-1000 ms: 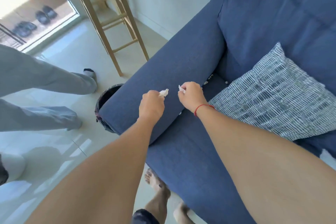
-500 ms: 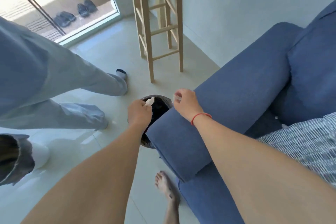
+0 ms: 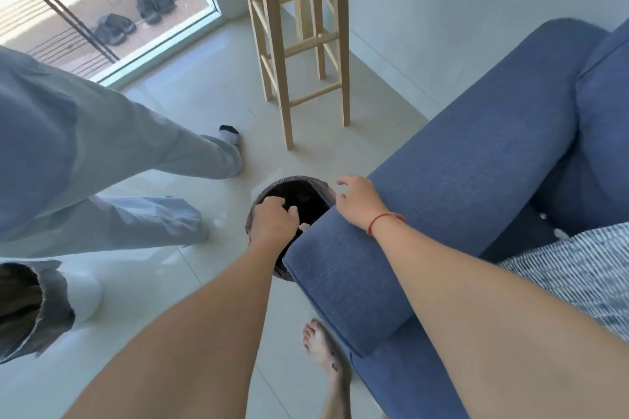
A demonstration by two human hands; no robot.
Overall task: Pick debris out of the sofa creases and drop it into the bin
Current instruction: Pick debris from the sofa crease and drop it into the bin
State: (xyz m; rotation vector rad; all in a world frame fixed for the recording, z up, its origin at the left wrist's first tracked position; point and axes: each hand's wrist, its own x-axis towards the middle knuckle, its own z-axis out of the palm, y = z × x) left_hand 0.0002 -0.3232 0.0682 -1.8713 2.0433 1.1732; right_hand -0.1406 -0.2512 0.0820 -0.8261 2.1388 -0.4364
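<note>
The bin [image 3: 288, 180], lined with a black bag, stands on the floor against the end of the blue sofa's armrest [image 3: 442, 201]. My left hand [image 3: 272, 226] hovers over the bin's mouth, fingers loosely bent and pointing down. A small white scrap [image 3: 304, 225] shows just off its thumb side over the bin and looks free of the fingers. My right hand [image 3: 359, 201] rests at the armrest's tip above the bin's rim, fingers spread and holding nothing. More white debris [image 3: 558, 232] lies in the sofa's crease by the striped cushion [image 3: 578, 272].
Another person's grey-trousered legs [image 3: 143, 160] stand close on the left of the bin. A wooden stool [image 3: 289, 54] stands behind it near the wall. My bare foot [image 3: 323, 347] is on the tiled floor by the sofa front. A white object [image 3: 83, 296] sits lower left.
Both hands carried white scraps from the sofa crease across the armrest to the bin. The right hand's fingers have spread and its scrap is gone; the left hand's scrap has left its fingertips.
</note>
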